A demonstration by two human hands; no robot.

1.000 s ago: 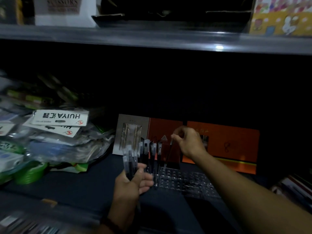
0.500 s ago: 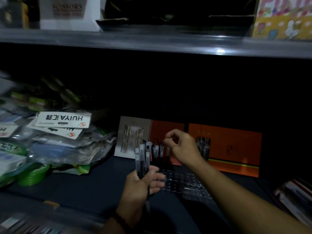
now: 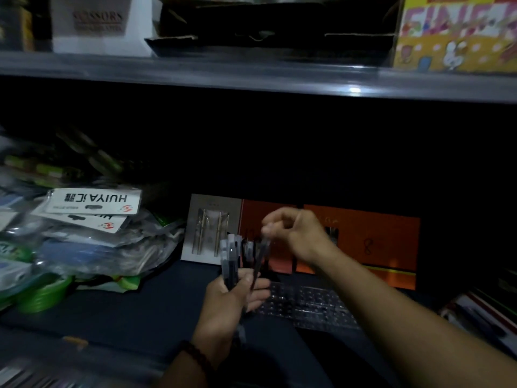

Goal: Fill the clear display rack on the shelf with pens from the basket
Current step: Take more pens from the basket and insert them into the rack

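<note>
Dim light falls on a dark blue shelf (image 3: 134,306) under a grey upper shelf edge (image 3: 251,77). At the back lean two orange boxes (image 3: 363,247) and a grey carded pack (image 3: 212,228), and a heap of plastic-bagged goods (image 3: 92,245) crowds the left side.

The clear display rack (image 3: 310,303) lies flat on the shelf, just in front of the orange boxes and just right of the left hand (image 3: 229,301). Its top is a grid of small holes, most of them unfilled. A few dark pens (image 3: 247,252) seem to stand at its far left end, though the gloom hides how many.

The left hand is wrapped round a bundle of pens (image 3: 230,259), caps up and held close to the rack. My guess is that it serves as a ready store, so the other hand need not travel far. The right hand (image 3: 296,233) hovers above, its fingers (image 3: 268,228) pinching the cap end of a single pen (image 3: 260,259). That pen hangs tilted, its lower tip beside the left hand's fingers (image 3: 258,284) — held by the top so the tip can be steered down into a hole.

The single pen is not yet seated in the rack. The next move calls for lining its tip up with an open hole, fiddly work in this light. The basket is not in view.
</note>
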